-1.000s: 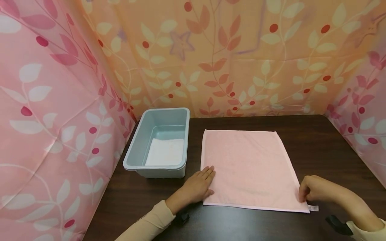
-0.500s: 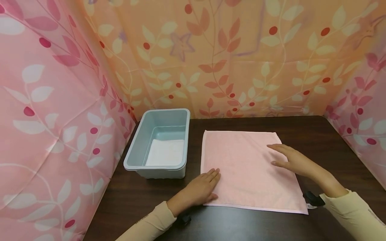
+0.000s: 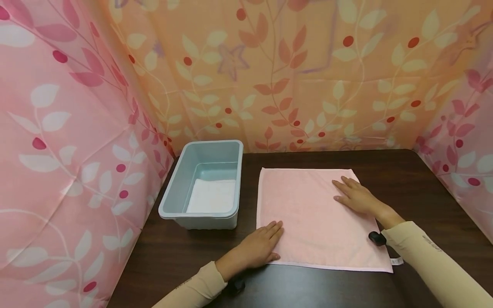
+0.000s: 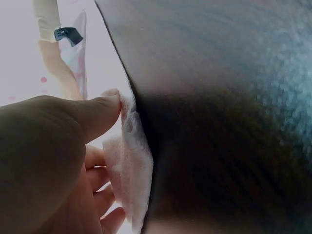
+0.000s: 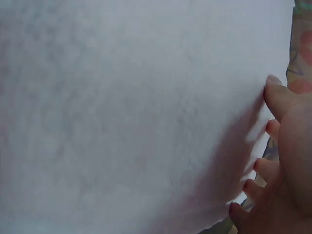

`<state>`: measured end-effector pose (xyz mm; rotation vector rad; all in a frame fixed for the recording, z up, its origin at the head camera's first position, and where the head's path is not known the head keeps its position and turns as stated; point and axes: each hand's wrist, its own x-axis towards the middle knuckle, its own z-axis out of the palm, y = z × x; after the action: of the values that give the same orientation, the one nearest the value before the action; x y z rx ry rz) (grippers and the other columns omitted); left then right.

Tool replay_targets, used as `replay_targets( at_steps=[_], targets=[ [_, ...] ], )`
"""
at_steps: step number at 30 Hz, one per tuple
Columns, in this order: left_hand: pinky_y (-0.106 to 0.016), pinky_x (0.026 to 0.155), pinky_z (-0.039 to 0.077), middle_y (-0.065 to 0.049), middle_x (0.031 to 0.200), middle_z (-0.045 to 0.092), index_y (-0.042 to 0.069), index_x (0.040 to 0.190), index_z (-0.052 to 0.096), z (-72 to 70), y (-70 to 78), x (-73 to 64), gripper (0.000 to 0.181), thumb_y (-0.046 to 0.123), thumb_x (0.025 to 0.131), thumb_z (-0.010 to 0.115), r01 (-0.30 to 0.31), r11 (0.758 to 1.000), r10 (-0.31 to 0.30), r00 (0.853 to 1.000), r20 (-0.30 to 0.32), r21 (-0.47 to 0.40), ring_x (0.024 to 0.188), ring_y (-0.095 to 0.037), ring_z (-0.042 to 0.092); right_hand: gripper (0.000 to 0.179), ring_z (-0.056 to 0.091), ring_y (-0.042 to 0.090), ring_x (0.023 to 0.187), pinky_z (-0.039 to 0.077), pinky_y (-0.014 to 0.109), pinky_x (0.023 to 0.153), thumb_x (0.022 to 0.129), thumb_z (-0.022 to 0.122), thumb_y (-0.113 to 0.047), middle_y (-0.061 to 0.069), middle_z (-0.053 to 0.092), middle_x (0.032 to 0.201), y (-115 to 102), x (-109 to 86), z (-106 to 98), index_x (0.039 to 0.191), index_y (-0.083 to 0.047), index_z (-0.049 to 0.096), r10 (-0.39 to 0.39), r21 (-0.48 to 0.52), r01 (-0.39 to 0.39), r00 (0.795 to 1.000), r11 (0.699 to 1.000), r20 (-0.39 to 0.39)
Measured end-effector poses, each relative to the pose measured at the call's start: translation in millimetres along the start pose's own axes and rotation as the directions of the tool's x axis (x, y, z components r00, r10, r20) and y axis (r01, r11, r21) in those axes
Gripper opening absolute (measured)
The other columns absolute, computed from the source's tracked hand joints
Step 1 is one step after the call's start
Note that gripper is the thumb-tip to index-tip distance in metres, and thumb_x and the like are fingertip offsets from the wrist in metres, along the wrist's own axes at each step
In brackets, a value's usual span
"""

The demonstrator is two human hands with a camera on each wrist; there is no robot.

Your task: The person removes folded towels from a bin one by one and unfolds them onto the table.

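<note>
A square pink towel (image 3: 308, 214) lies spread flat on the dark wooden table, a small white tag (image 3: 396, 261) sticking out by its near right corner. My left hand (image 3: 258, 246) rests with extended fingers on the towel's near left part. Its thumb is at the near edge, where the left wrist view shows the towel's hem (image 4: 134, 161) slightly rumpled. Fingers spread, my right hand (image 3: 356, 196) lies over the far right part, close to the side edge. The right wrist view shows its fingertips at the cloth (image 5: 131, 117).
Left of the towel stands a light blue plastic bin (image 3: 165, 209) with a folded white cloth (image 3: 212, 196) inside. Floral curtains (image 3: 285, 77) hang behind the table (image 3: 408, 179) and at both sides. A dark wrist camera (image 3: 377, 238) sits under the right sleeve.
My right hand has left the towel's near right corner, where its fingers were curled, and moved to the far right part with fingers spread. The left hand has shifted slightly right.
</note>
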<state>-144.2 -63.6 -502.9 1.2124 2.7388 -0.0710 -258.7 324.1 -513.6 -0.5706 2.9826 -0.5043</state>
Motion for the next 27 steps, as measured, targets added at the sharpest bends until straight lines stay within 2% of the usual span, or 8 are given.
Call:
replay_targets(
  at_steps=[6,13,18,27],
  targets=[
    [-0.034,0.122,0.031,-0.006,0.166,0.023,0.009,0.156,0.028,0.8,-2.0,0.3,0.070,0.045,0.100,0.052,0.037,0.999,-0.036,0.999,0.014,-0.007,0.154,-0.020,0.025,0.063,0.020,0.059,0.143,0.017,0.076,0.110,0.099,0.056,-0.041,0.036,0.026,0.156,3.1,11.0,2.2,0.151,-0.010,0.039,-0.034,0.018,0.034,0.999,0.999,-0.030],
    [-0.035,0.122,0.031,-0.008,0.166,0.025,0.007,0.156,0.030,2.5,-5.9,2.4,0.069,0.046,0.101,0.049,0.087,0.996,-0.086,0.996,0.016,-0.014,0.154,-0.022,0.025,0.065,0.016,0.057,0.146,0.016,0.075,0.112,0.100,0.052,-0.043,0.033,0.020,0.159,-0.2,27.6,-2.3,0.153,-0.010,0.034,0.007,-0.017,-0.006,0.998,1.000,0.065],
    [-0.035,0.122,0.032,-0.009,0.165,0.027,0.006,0.155,0.031,2.8,-8.0,5.8,0.069,0.045,0.101,0.050,0.105,0.994,-0.105,0.994,0.012,0.014,0.153,-0.023,0.026,0.065,0.016,0.057,0.146,0.016,0.075,0.112,0.100,0.054,-0.041,0.034,0.020,0.159,-3.1,35.8,-7.1,0.152,-0.008,0.035,-0.005,-0.013,0.006,0.996,1.000,0.084],
    [-0.035,0.122,0.031,-0.009,0.165,0.026,0.006,0.155,0.031,-3.9,-10.0,9.6,0.069,0.042,0.101,0.052,0.120,0.993,-0.119,0.992,0.045,-0.019,0.153,-0.023,0.026,0.067,0.011,0.055,0.148,0.011,0.074,0.114,0.100,0.054,-0.042,0.033,0.016,0.160,-5.8,44.2,-11.9,0.154,-0.007,0.032,0.018,0.015,-0.021,0.991,1.000,0.136]
  ],
)
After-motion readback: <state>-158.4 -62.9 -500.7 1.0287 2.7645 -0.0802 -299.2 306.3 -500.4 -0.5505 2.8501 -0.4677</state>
